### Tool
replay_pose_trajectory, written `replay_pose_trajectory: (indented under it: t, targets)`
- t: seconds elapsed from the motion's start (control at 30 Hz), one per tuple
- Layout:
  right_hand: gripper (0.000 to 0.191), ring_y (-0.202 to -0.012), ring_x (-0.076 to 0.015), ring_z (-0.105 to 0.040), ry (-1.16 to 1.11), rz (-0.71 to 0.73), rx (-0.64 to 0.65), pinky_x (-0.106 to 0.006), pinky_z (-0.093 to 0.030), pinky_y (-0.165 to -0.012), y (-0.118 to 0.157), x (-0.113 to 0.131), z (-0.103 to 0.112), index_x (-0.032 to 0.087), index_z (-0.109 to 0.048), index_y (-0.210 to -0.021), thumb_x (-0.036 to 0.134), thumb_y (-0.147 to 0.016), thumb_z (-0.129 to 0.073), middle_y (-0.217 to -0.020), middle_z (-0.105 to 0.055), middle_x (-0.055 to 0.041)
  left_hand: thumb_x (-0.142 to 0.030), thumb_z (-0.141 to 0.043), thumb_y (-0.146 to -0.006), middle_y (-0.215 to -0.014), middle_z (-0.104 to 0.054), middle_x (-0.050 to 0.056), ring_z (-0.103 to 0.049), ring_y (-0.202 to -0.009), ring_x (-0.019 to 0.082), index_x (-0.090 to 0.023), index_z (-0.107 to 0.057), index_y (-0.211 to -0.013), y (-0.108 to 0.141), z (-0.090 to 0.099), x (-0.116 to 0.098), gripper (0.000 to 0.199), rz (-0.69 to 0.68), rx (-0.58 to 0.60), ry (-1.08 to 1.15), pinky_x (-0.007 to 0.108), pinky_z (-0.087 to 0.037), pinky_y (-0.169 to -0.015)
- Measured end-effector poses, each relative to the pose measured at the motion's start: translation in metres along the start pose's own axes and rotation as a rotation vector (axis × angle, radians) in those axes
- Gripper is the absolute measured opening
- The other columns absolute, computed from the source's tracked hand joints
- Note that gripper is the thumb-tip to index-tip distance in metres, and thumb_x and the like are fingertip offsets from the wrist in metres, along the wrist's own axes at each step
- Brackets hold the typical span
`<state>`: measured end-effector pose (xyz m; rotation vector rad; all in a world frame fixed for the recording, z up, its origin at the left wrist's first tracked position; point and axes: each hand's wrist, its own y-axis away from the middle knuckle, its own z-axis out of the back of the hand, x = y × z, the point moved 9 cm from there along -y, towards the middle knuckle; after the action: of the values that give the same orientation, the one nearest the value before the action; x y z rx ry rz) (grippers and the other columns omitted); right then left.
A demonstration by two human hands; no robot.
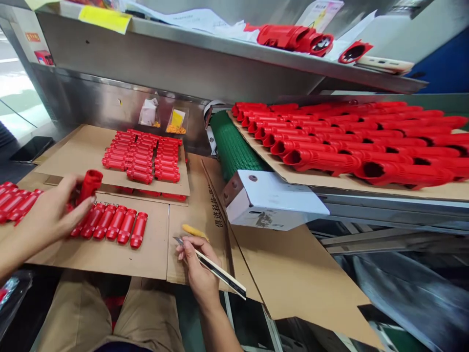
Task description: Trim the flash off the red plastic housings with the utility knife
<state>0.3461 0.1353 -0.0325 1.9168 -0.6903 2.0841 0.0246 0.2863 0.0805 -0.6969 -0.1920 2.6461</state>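
Left hand grips a red tube, right hand grips a cutter

In the head view, the left hand pinches a red tube between thumb and fingers, its open end tilted up, above the left end of a row of tubes. The row lies side by side on the near cardboard. More tubes, the left pile, lie left of the row, partly behind the left hand.

The right hand has its fingers closed around a cutter, blade pointing left, over the cardboard right of the row. A yellow tool lies just beyond those fingers; whether they touch cannot be told.

Farther off, tubes in packed columns lie on the far cardboard, with a phone to its left. On the right, a green belt ends near a white box, and larger red housings lie in rows on a cardboard sheet. A shelf across the far side carries papers and red parts.
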Motion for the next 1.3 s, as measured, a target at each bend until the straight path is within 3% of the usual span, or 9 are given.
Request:
replay_pose_trajectory:
  t: [0.13,0.27,0.33,0.43,0.53,0.67,0.83,1.03,1.3]
  targets:
    - [0.030,-0.048,-0.0114,-0.062,-0.012,-0.082,0.201,-0.021,-0.051,-0.046,0.017,0.018,-0.026,0.020,-0.077,-0.102,0.050,-0.098,-0.079,-0.067,-0.070,0.0023,-0.052,-0.076,-0.094,-0.110,-0.088,0.010,-0.085,-0.093,0.030,-0.028,-0.083,-0.122,0.107,-0.032,-0.009,0.037,0.207,0.150,0.763,0.031,-0.068,-0.075]
    - [0.028,-0.051,-0.0097,-0.059,0.016,-0.251,0.670,-0.020,-0.047,-0.048,0.060,0.042,-0.083,0.019,-0.079,-0.100,0.046,-0.094,-0.083,-0.069,-0.071,0.0019,-0.048,-0.077,-0.096,-0.123,-0.086,0.010,-0.082,-0.114,0.035,-0.034,-0.086,-0.127,0.171,-0.074,-0.031,0.035,0.371,0.354,1.018,0.043,-0.066,-0.099]
    - [0.027,-0.055,-0.0108,-0.061,0.027,-0.255,0.755,-0.020,-0.048,-0.051,0.075,0.053,-0.097,0.018,-0.078,-0.096,0.045,-0.094,-0.080,-0.070,-0.072,0.0009,-0.049,-0.081,-0.092,-0.117,-0.086,0.011,-0.082,-0.108,0.034,-0.032,-0.086,-0.125,0.186,-0.082,-0.033,0.037,0.433,0.381,1.069,0.041,-0.067,-0.094]
    - [0.024,-0.056,-0.0118,-0.061,0.099,-0.164,0.718,-0.022,-0.048,-0.052,0.082,0.060,-0.098,0.019,-0.077,-0.090,0.041,-0.098,-0.076,-0.070,-0.073,0.0002,-0.057,-0.084,-0.088,-0.079,-0.080,0.006,-0.070,-0.061,0.018,-0.026,-0.086,-0.109,0.201,-0.084,-0.020,0.037,0.615,0.296,1.121,0.023,-0.055,-0.054]
    - [0.023,-0.056,-0.0128,-0.062,0.145,-0.110,0.665,-0.023,-0.047,-0.051,0.088,0.057,-0.091,0.020,-0.076,-0.088,0.040,-0.100,-0.073,-0.071,-0.072,0.0002,-0.070,-0.080,-0.086,-0.055,-0.061,-0.002,-0.042,-0.042,0.008,-0.020,-0.074,-0.085,0.213,-0.084,-0.010,0.051,0.795,0.194,1.162,0.016,-0.030,-0.042]
    - [0.018,-0.061,-0.0145,-0.067,0.164,-0.010,0.613,-0.025,-0.051,-0.055,0.094,0.060,-0.088,0.021,-0.074,-0.087,0.033,-0.100,-0.071,-0.075,-0.075,-0.0010,-0.075,-0.080,-0.083,-0.058,-0.058,-0.002,-0.041,-0.048,0.008,-0.020,-0.067,-0.078,0.217,-0.080,-0.013,0.057,0.839,0.148,1.175,0.018,-0.029,-0.045]
    - [0.016,-0.062,-0.0151,-0.067,0.229,0.168,0.555,-0.026,-0.054,-0.061,0.097,0.081,-0.091,0.021,-0.075,-0.087,0.028,-0.101,-0.068,-0.074,-0.076,-0.0021,-0.053,-0.084,-0.090,-0.073,-0.065,0.000,-0.054,-0.060,0.012,-0.024,-0.080,-0.094,0.218,-0.062,-0.005,0.029,0.691,-0.001,1.013,0.020,-0.046,-0.054]
    - [0.019,-0.054,-0.0122,-0.061,0.189,-0.047,0.507,-0.023,-0.048,-0.053,0.102,0.055,-0.092,0.021,-0.073,-0.087,0.032,-0.101,-0.068,-0.068,-0.071,0.0012,-0.024,-0.085,-0.090,-0.123,-0.072,0.002,-0.071,-0.113,0.019,-0.035,-0.085,-0.106,0.216,-0.042,-0.012,0.019,0.361,-0.201,0.953,0.019,-0.060,-0.095]
    - [0.010,-0.070,-0.0167,-0.068,0.188,0.343,0.507,-0.027,-0.057,-0.065,0.119,0.083,-0.104,0.019,-0.076,-0.098,0.021,-0.103,-0.067,-0.081,-0.076,-0.0060,-0.038,-0.107,-0.062,-0.078,-0.076,0.003,-0.069,-0.066,0.013,-0.017,-0.082,-0.092,0.213,-0.093,-0.016,0.044,0.928,-0.167,1.540,0.019,-0.063,-0.066]
